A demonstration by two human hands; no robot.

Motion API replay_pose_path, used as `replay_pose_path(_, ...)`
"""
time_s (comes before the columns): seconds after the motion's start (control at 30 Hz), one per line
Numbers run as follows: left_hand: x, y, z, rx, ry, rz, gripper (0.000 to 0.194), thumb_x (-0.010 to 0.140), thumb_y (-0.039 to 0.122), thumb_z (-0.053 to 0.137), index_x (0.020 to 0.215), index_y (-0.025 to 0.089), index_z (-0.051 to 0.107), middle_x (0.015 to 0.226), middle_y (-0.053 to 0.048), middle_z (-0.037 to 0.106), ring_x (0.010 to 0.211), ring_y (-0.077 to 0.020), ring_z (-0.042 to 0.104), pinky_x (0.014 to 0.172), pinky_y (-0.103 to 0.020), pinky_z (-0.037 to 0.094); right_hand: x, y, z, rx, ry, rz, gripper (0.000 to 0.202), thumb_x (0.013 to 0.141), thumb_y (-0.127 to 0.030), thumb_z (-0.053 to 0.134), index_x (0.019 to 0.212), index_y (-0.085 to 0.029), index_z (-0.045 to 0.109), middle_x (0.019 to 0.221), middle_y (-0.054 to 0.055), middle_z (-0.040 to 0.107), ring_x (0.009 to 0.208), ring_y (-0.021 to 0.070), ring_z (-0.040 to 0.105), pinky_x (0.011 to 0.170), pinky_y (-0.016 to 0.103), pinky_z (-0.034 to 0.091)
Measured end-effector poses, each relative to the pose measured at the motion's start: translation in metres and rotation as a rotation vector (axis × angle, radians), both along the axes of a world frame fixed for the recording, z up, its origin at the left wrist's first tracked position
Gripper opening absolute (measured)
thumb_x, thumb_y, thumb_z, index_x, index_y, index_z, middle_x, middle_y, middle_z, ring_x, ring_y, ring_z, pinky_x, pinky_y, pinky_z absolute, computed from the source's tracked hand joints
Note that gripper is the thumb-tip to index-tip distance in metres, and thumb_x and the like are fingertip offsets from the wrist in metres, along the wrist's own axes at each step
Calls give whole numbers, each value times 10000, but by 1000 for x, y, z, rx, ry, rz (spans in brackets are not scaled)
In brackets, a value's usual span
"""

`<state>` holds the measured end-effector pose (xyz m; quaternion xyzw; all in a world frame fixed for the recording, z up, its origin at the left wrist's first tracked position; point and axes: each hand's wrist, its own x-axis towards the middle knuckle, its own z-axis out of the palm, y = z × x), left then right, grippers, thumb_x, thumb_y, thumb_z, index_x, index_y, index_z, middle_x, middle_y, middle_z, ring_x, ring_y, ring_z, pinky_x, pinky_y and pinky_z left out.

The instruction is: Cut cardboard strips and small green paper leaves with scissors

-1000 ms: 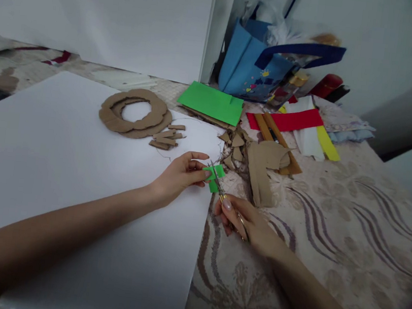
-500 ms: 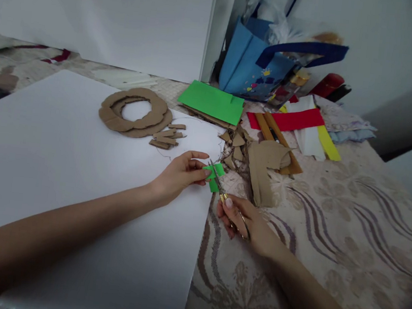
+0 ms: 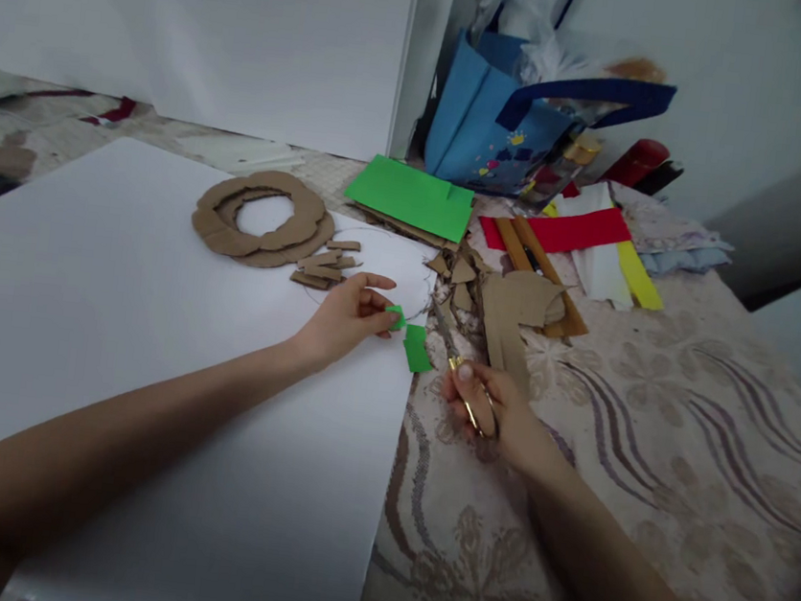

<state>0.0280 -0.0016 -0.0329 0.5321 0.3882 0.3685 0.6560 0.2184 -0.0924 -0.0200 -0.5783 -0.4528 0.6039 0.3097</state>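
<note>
A small green paper piece (image 3: pixel 396 316) is pinched between the thumb and fingers of my left hand (image 3: pixel 351 319), above the white board (image 3: pixel 214 414). My right hand (image 3: pixel 480 401) holds gold-handled scissors (image 3: pixel 446 333), blades pointing up and to the left, a little apart from the paper. Between the hands, green paper scraps (image 3: pixel 416 350) lie by the board's right edge. Beyond my left hand are short cardboard strips (image 3: pixel 321 267) and two stacked cardboard rings (image 3: pixel 294 221) with wavy edges.
Green sheets (image 3: pixel 412 198) lie behind, near a blue bag (image 3: pixel 494 118). Torn cardboard (image 3: pixel 516 304), wooden strips (image 3: pixel 553 294) and a red strip (image 3: pixel 582 231) are on the patterned cloth (image 3: pixel 607 517) at the right.
The scissors have come away from the green paper as my right hand moved right. My left hand has shifted slightly up and left with a smaller piece; scraps now lie below it.
</note>
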Motion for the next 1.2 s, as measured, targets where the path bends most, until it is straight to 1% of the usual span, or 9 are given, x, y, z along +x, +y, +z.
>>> replay_pose_path(0.17, -2, 3, -2, 637, 429, 76, 348, 762, 167, 617, 1092, 167, 508, 1094, -109, 547, 1041, -226, 506, 862, -385, 432, 6, 6, 1, 47, -14, -53, 551, 694, -724, 526, 635, -177, 489, 537, -41, 389, 414, 61, 352, 342, 182, 354)
replay_pose_path(0.23, 1, -4, -2, 849, 577, 7, 251, 800, 185, 575, 1050, 171, 549, 1078, -109, 540, 1047, -238, 482, 897, -405, 406, 6, 7, 1, 57, -32, -52, 552, 703, -725, 516, 633, -178, 488, 540, -40, 388, 414, 60, 350, 342, 182, 352)
replay_pose_path(0.3, 6, -11, -2, 932, 663, -133, 189, 819, 208, 555, 1000, 156, 579, 998, -107, 552, 963, -235, 498, 871, -402, 413, 6, 7, 0, 69, -55, -46, 558, 707, -731, 506, 628, -179, 486, 525, -44, 380, 406, 58, 343, 346, 183, 352)
replay_pose_path(0.4, 14, -19, -3, 961, 746, -265, 227, 825, 236, 551, 1023, 131, 593, 972, -114, 549, 917, -241, 487, 829, -391, 423, 7, 7, 0, 93, -71, -42, 550, 733, -723, 486, 633, -182, 485, 503, -52, 367, 396, 59, 341, 357, 186, 359)
replay_pose_path(0.7, 12, -17, 1, 930, 757, -355, 285, 798, 201, 562, 1072, 140, 607, 968, -115, 513, 911, -240, 472, 832, -394, 415, 10, 7, -2, 100, -37, -40, 526, 754, -698, 488, 646, -183, 493, 525, -48, 382, 408, 63, 356, 369, 188, 372)
replay_pose_path(0.87, 7, -16, 0, 894, 713, -348, 178, 776, 243, 615, 931, 156, 605, 975, -100, 513, 934, -240, 474, 830, -385, 419, 9, 7, 0, 101, -45, -50, 556, 731, -733, 474, 656, -182, 494, 521, -49, 388, 400, 64, 363, 362, 195, 362)
replay_pose_path(0.97, 5, -16, 0, 862, 735, -327, 224, 756, 281, 646, 936, 167, 577, 971, -86, 523, 940, -244, 491, 809, -378, 430, 8, 8, 1, 113, -76, -49, 571, 713, -749, 475, 647, -182, 489, 518, -46, 400, 391, 64, 366, 357, 198, 351)
replay_pose_path(1.07, 3, -18, 3, 813, 798, -323, 277, 754, 324, 646, 975, 177, 566, 966, -82, 534, 922, -247, 514, 743, -353, 440, 9, 8, 1, 116, -85, -46, 567, 723, -743, 469, 646, -182, 489, 518, -45, 402, 394, 66, 368, 362, 201, 352)
replay_pose_path(1.2, 1, -20, 6, 775, 847, -335, 201, 744, 335, 648, 846, 181, 568, 907, -67, 543, 857, -231, 529, 636, -303, 407, 10, 8, -2, 112, -68, -39, 541, 740, -717, 478, 652, -183, 493, 523, -47, 405, 392, 67, 372, 367, 203, 360)
